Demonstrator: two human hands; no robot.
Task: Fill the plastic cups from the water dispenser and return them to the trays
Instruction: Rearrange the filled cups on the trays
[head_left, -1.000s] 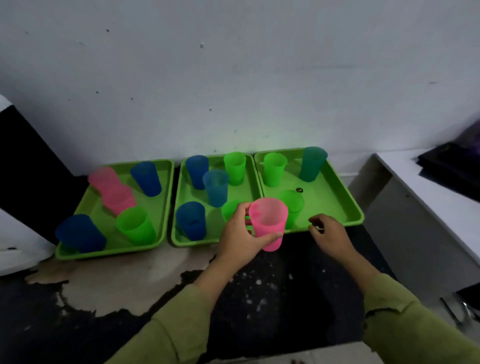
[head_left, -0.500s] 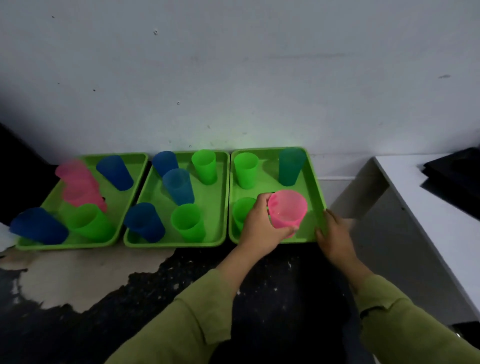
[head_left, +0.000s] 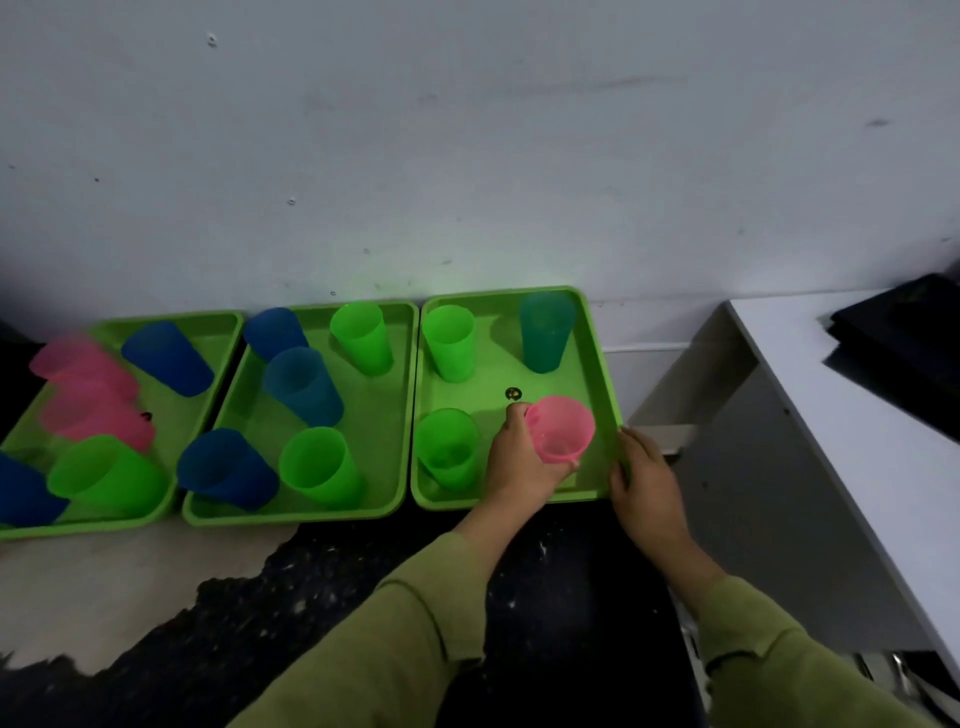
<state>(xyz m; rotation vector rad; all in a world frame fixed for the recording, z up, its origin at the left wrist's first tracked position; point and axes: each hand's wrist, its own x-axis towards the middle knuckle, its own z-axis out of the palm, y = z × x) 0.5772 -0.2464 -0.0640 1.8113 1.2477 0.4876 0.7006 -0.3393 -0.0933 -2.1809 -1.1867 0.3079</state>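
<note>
Three green trays lie side by side against the wall. My left hand (head_left: 519, 462) grips a pink cup (head_left: 561, 428) upright over the front right corner of the right tray (head_left: 597, 332); whether its base touches the tray is hidden. My right hand (head_left: 644, 483) holds that tray's front right edge, fingers curled over the rim. Two green cups (head_left: 449, 343) (head_left: 447, 449) and a teal cup (head_left: 545, 330) stand in the same tray. The middle tray (head_left: 387, 488) holds blue and green cups. The left tray (head_left: 218, 325) holds pink, blue and green cups.
A white table (head_left: 831, 395) with a black object (head_left: 909, 332) on it stands to the right, a gap between it and the trays. The trays sit on a dark floor (head_left: 545, 597) with a pale worn patch (head_left: 104, 582) at the left. A small round mark (head_left: 513, 393) lies in the right tray.
My left hand has carried the pink cup forward and right, over the right tray's front corner. My right hand moved onto the tray's right edge. The view shifted right.
</note>
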